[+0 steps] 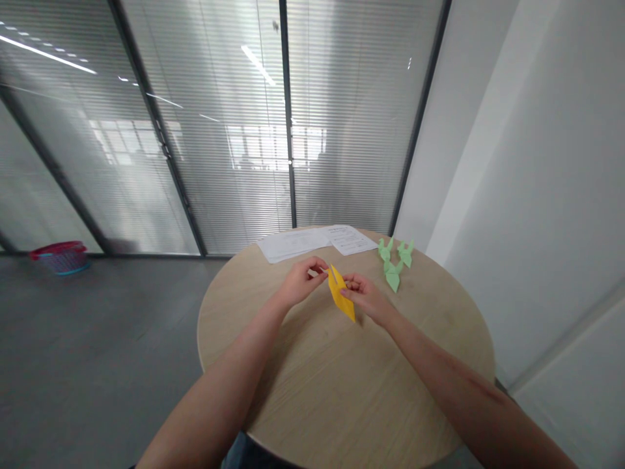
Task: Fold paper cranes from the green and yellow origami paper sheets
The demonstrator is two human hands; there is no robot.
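Note:
A piece of folded yellow paper (342, 301) is held tilted above the round table. My right hand (366, 296) pinches its right side between thumb and fingers. At the paper's upper left tip is my left hand (303, 280), thumb and fingertips brought together on a small, pale edge there. The exact fold under the left fingertips is too small to make out. Beyond my right hand stand three green origami birds (392, 276), grouped close together on the tabletop.
White printed sheets (297, 243) lie along the far edge of the round wooden table (312, 391). Behind it is a glass partition with blinds (234, 195); a white wall (547, 215) rises on the right. A red and blue basket (63, 259) sits on the floor at left.

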